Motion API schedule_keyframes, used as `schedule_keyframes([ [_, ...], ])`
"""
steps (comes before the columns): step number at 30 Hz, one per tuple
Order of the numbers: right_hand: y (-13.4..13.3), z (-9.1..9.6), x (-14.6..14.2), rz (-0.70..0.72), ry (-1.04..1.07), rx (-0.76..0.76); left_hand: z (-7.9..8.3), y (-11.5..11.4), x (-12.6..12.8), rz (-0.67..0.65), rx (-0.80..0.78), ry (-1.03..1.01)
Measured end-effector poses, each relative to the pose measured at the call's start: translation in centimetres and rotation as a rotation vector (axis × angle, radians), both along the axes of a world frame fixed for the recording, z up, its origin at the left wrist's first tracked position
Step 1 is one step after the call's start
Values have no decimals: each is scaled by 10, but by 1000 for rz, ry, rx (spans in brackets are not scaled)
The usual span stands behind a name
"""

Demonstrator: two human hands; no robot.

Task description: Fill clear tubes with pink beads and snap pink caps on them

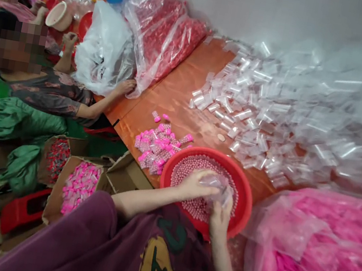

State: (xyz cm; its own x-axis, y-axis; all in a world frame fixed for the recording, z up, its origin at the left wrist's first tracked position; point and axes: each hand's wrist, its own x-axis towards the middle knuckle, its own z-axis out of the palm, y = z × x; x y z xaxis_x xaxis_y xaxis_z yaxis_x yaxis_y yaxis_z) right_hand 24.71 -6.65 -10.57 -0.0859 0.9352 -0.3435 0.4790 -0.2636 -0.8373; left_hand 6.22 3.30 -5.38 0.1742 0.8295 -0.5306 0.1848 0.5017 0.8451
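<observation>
A red round basin (pixel 246 198) filled with small pink beads (pixel 193 163) sits at the table's near edge. Both my hands are over it. My left hand (pixel 197 184) and my right hand (pixel 220 217) are closed together on a small clear plastic bag (pixel 218 189) held just above the beads. To the left of the basin lies a pile of filled pink packets (pixel 158 143) on the orange table (pixel 177 93).
A large heap of empty clear bags (pixel 276 110) covers the table's far right. A big bag of pink items (pixel 321 253) lies at the right. Red-filled bags (pixel 167 35) and a white bag (pixel 103 51) stand at the back, where another person (pixel 52 91) sits. Cardboard boxes (pixel 79 183) stand on the floor.
</observation>
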Motion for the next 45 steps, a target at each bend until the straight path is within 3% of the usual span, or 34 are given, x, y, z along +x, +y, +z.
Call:
schedule_keyframes([
  [2, -8, 10, -11, -75, 17, -34, -4, -10, -19, -144, 2, 119],
  [6, -20, 30, -30, -5, -30, -146, -10, -27, -54, -381, 38, 289],
  [10, -38, 36, -36, 107, -222, -219, -26, -40, -77, -405, 30, 311],
  [13, -47, 37, -38, 178, -219, -212, -35, -44, -85, -399, -9, 331],
  [18, -38, 20, -45, 180, -80, -193, -34, -39, -91, -474, -36, 471],
  [23, 14, -10, -50, -80, -364, 25, -37, -31, -74, -441, 87, 628],
  [27, 56, -18, -57, 126, -572, -22, -51, -18, -43, -460, 142, 684],
  [31, 59, -12, -59, 371, -578, -70, -63, -5, -32, -596, 136, 626],
  [40, 34, -6, -45, 561, -508, -57, -48, -25, -88, -808, 379, 364],
  [43, 34, -6, -40, 566, -481, -99, -47, -27, -103, -799, 393, 362],
  [45, 33, -3, -35, 549, -494, -156, -51, -24, -115, -717, 356, 381],
])
